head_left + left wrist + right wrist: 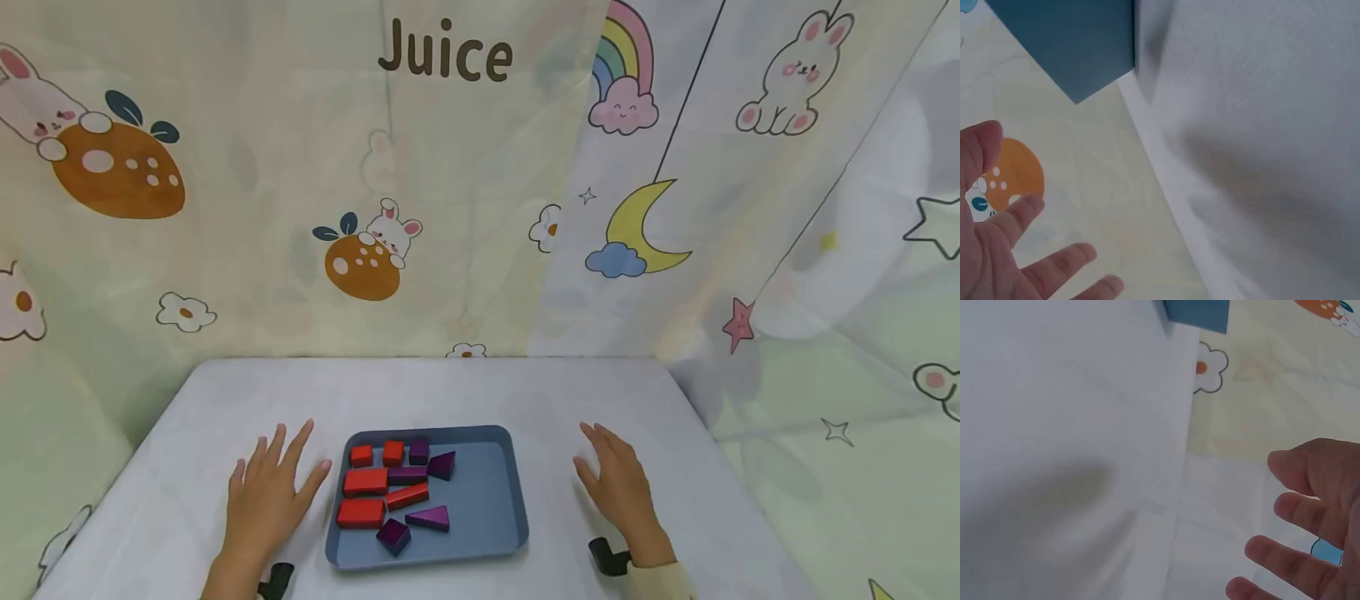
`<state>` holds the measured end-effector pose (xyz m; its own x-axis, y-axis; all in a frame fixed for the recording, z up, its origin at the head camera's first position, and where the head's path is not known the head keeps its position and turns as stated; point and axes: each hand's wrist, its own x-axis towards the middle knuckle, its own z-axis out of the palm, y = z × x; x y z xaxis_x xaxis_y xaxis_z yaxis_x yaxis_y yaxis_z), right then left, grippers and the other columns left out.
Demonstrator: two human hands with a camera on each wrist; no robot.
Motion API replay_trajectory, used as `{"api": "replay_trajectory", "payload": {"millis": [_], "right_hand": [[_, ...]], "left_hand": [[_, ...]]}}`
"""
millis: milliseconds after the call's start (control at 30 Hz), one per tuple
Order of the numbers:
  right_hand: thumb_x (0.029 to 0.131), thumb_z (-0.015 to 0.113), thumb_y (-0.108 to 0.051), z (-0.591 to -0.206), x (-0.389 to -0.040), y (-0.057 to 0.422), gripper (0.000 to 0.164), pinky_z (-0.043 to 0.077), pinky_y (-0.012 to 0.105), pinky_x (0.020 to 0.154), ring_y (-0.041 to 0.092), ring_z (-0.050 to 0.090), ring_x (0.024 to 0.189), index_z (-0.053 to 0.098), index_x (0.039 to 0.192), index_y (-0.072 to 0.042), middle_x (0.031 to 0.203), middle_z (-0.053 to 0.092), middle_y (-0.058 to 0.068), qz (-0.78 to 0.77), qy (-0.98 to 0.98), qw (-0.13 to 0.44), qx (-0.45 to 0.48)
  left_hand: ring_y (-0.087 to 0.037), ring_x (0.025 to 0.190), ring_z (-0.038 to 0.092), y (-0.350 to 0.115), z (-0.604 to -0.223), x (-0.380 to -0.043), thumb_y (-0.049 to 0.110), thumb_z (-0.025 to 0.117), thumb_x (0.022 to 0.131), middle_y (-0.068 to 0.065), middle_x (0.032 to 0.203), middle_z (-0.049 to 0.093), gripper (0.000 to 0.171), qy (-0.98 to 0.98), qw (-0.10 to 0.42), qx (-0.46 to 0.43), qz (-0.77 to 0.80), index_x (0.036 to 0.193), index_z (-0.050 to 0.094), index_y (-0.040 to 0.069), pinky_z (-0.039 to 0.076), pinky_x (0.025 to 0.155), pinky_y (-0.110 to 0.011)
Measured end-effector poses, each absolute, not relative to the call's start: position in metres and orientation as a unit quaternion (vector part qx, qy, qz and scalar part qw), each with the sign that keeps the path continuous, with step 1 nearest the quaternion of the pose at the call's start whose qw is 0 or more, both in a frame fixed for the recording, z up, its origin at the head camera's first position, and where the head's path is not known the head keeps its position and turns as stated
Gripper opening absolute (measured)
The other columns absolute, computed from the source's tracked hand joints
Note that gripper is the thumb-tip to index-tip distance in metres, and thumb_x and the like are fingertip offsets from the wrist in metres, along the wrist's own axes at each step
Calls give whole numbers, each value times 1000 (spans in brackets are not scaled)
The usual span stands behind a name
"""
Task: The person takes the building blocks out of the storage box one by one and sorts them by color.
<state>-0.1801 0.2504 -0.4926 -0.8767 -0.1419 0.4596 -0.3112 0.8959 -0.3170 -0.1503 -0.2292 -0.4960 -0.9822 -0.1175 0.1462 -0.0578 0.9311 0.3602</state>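
Note:
A blue-grey tray [483,500] lies on the white table between the two hands. Red blocks [366,482] fill much of its left side, some cube-shaped and some longer. Among them are purple pieces, including a cube [393,536], a flat bar [407,475] and a triangular block [429,517]. My left hand [264,500] hovers left of the tray with fingers spread, holding nothing. To the tray's right, my right hand [618,483] is also empty, its fingers extended. Each wrist view shows the tray's outer wall [1079,44] at the top, apart from the fingers.
The white table [570,392] ends at a back edge against a hanging cloth [465,167] printed with cartoons. A black wrist device [609,557] sits at the right wrist, and another [276,579] at the left.

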Motion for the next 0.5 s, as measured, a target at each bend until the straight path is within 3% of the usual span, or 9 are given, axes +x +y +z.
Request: {"api": "replay_trajectory", "payload": {"millis": [233,500], "right_hand": [[91,84,-1,-486,-185,228,48,55,63,99,49,65,124,71,138,2,135,71,25,258,-939,190,122],[96,79,1,-479,-190,185,39,53,61,104,46,66,126,73,134,3,133,73,22,348,-915,137,152]], "left_hand": [[-55,137,54,-231,-489,-155,31,76,102,-33,156,52,66,-958,80,9,-275,159,51,9,46,105,-73],[-52,140,56,-233,-498,-168,24,70,107,-29,159,52,48,-882,-15,-23,-470,151,59,8,57,100,-60]]}}
